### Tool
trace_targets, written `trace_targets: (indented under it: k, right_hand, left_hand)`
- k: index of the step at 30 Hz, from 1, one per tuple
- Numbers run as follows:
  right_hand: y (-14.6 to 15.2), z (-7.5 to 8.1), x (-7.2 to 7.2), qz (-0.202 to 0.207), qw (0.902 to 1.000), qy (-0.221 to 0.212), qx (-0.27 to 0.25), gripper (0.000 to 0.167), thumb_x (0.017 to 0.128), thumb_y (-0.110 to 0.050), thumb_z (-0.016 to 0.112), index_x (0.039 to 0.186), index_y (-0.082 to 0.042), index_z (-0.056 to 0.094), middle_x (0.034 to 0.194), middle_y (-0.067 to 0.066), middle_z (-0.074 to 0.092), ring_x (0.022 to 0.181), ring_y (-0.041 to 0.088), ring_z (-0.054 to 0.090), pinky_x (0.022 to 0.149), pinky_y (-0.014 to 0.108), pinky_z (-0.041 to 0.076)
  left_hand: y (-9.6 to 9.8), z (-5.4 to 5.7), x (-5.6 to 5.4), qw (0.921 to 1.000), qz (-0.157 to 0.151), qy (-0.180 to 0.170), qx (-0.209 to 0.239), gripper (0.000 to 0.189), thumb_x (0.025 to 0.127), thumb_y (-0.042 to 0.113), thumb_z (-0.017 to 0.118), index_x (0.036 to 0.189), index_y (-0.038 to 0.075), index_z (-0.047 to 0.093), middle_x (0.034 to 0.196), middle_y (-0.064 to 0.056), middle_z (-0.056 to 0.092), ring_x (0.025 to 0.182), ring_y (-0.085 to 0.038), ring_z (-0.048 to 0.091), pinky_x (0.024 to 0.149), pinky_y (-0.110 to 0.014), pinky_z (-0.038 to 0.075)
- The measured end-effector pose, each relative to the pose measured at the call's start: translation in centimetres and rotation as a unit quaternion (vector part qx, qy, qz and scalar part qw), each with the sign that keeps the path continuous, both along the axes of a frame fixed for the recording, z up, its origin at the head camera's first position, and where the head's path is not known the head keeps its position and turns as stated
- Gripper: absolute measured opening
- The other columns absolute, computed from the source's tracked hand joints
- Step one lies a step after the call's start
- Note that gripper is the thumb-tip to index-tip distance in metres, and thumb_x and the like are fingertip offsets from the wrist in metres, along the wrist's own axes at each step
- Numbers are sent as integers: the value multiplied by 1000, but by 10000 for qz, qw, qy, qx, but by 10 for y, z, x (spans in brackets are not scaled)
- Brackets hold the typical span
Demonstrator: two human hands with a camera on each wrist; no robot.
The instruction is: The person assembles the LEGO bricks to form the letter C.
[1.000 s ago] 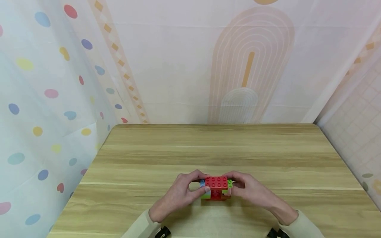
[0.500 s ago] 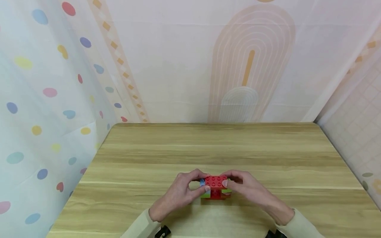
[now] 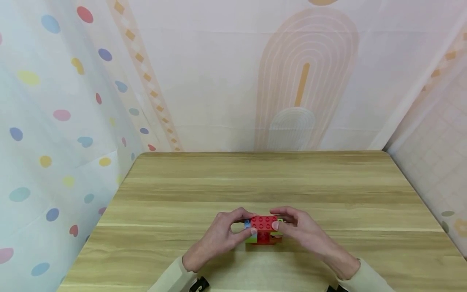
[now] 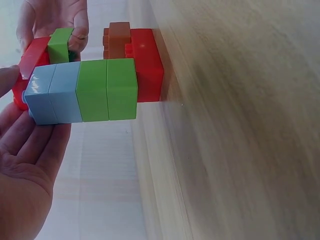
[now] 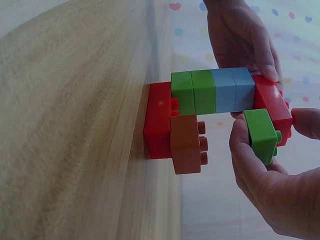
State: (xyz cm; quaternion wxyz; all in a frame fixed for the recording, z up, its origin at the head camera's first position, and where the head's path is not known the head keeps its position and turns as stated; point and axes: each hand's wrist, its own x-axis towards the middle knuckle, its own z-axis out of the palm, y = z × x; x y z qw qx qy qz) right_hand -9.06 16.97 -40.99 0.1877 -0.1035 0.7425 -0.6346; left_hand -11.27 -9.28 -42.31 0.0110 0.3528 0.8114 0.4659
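A small structure of toy building bricks stands near the table's front edge. Its base is a red brick (image 5: 158, 120) carrying a brown brick (image 5: 185, 145) at one end. At the other rises a column of two green bricks (image 4: 107, 90) and two light blue bricks (image 4: 54, 95). Across the top lies another red brick (image 3: 264, 222), which my left hand (image 3: 228, 237) grips between thumb and fingers. My right hand (image 3: 300, 229) has its thumb on that red brick's right end and curled fingers at a single green brick (image 5: 261, 135) beneath, apart from the brown one.
The wooden table (image 3: 233, 182) extends behind and to both sides of the bricks. A patterned curtain (image 3: 219, 89) hangs along the back edge, with more patterned cloth (image 3: 73, 162) at the left. Black straps (image 3: 198, 284) sit at the sleeves.
My right thumb has gone from beside the green brick up onto the top red brick's right end. My left hand keeps its grip, and the structure stays in place.
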Motion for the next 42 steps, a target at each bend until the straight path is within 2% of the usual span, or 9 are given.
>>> trace_targets:
  k: [11,14,17,21,24,28,31,38,42]
  right_hand:
    - [-2,2,-2,108,9999,13,96,56,104,-27,65,145,8,48,134,19,61,109,25,64,85,29,58]
    - [0,2,-3,231,9992,224,257,55,105,-26,63,145,8,48,133,19,62,110,26,64,87,28,58]
    - [1,2,-2,315,9956,670,577,52,106,-28,60,144,7,50,135,18,62,115,27,63,92,30,56]
    - [2,0,1,316,9841,1391,1060,48,107,-31,60,143,0,55,140,17,61,123,31,60,102,42,54]
    - [4,-2,4,221,9699,1943,1453,47,102,-33,67,142,-9,58,139,12,64,126,30,61,103,49,53]
    - [6,-3,6,188,9452,2689,1840,45,96,-31,77,135,-13,64,132,-1,67,119,22,65,97,45,57]
    - [7,-3,5,267,9328,3057,1890,38,96,-25,77,130,-13,66,126,-3,69,111,17,66,91,40,60]
    - [8,-3,4,295,9305,3105,1919,33,96,-19,76,128,-15,67,123,-7,70,107,12,66,90,36,60]
    - [9,-2,4,294,9305,3096,1934,33,96,-19,76,128,-15,67,123,-7,70,108,11,66,90,37,60]
  left_hand:
    - [-1,-2,1,9998,50,-161,53,20,99,22,74,114,11,70,110,1,77,107,-13,71,97,-36,58]
    - [-1,-2,0,9999,15,-100,45,21,100,23,73,116,11,70,113,0,77,108,-14,71,97,-36,58]
    - [-2,-3,0,10000,-14,4,-9,23,100,25,71,119,11,69,114,0,77,108,-13,71,96,-36,59]
    - [-3,-3,-1,9999,-53,49,-110,26,101,25,71,123,11,68,117,1,76,109,-13,71,96,-37,59]
    - [-5,-3,-1,9998,-97,-59,-158,30,100,25,71,125,10,67,120,0,75,110,-14,70,97,-37,58]
    - [-7,-3,0,9996,-143,-195,-158,38,97,24,74,130,8,65,125,-3,73,113,-16,69,99,-36,57]
    - [-8,-3,0,9994,-226,-213,-126,46,94,21,77,135,8,62,130,-6,71,115,-19,69,101,-35,56]
    - [-13,-5,1,9986,-316,-376,-170,60,91,6,79,145,5,51,140,-17,62,121,-27,66,104,-36,54]
    - [-16,-7,1,9978,-210,-550,-321,57,91,1,78,142,1,52,137,-16,63,120,-27,66,103,-32,54]
